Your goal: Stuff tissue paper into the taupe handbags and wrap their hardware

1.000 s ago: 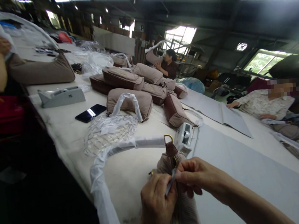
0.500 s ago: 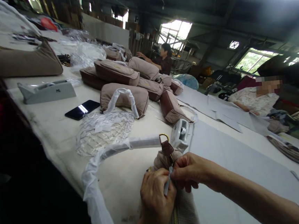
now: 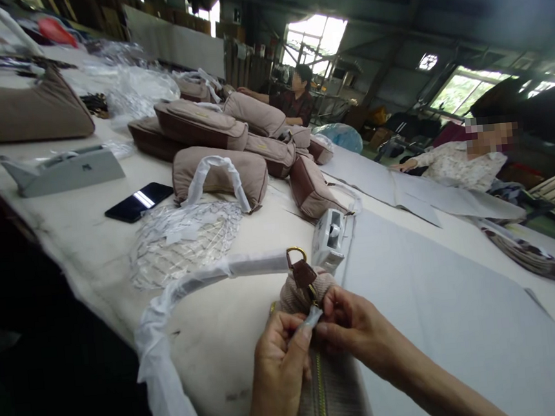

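A beige handbag [image 3: 342, 390] with a brass zipper [image 3: 321, 385] lies lengthwise below my hands. At its far end a brown leather tab [image 3: 304, 274] carries a gold D-ring [image 3: 295, 252]. The bag's strap [image 3: 165, 321], wrapped in white paper, loops out to the left. My left hand [image 3: 284, 363] pinches a zipper pull [image 3: 312, 316] covered in a whitish, translucent wrap. Close against it on the right, my right hand [image 3: 350, 321] has thumb and fingers pressed together at the wrap. Exactly what lies between those right fingertips is hidden.
A small tape dispenser [image 3: 329, 239] stands just beyond the bag; a larger grey one [image 3: 70, 171] is at left. A phone [image 3: 138, 202], a netted plastic bundle [image 3: 188, 242] and piled handbags [image 3: 202, 124] lie farther back. Two people [image 3: 467, 159] sit across the table.
My left hand has turned, its thumb now showing on top of the wrapped zipper pull. My right fingers have shifted slightly around it. The whole view has moved a little.
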`<action>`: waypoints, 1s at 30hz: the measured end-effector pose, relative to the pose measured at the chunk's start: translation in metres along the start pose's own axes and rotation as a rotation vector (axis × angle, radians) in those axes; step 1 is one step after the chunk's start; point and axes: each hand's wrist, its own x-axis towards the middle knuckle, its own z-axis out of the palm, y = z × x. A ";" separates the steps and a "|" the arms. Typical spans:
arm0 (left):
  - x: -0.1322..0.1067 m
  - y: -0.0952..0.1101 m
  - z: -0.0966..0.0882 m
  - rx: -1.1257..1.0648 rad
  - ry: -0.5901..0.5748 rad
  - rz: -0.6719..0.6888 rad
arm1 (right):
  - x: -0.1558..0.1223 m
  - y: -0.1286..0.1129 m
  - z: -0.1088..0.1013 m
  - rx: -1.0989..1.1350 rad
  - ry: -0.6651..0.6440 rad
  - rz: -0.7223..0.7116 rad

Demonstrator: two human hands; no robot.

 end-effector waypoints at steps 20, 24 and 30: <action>0.001 0.010 -0.009 -0.546 -0.043 -0.447 | 0.014 0.023 -0.011 -1.142 0.012 -1.076; 0.005 0.011 -0.013 -0.554 -0.101 -0.470 | 0.018 -0.001 -0.014 -1.342 -0.142 -1.192; 0.000 0.011 -0.010 -0.421 -0.137 -0.380 | 0.026 0.012 -0.008 -1.325 -0.046 -1.168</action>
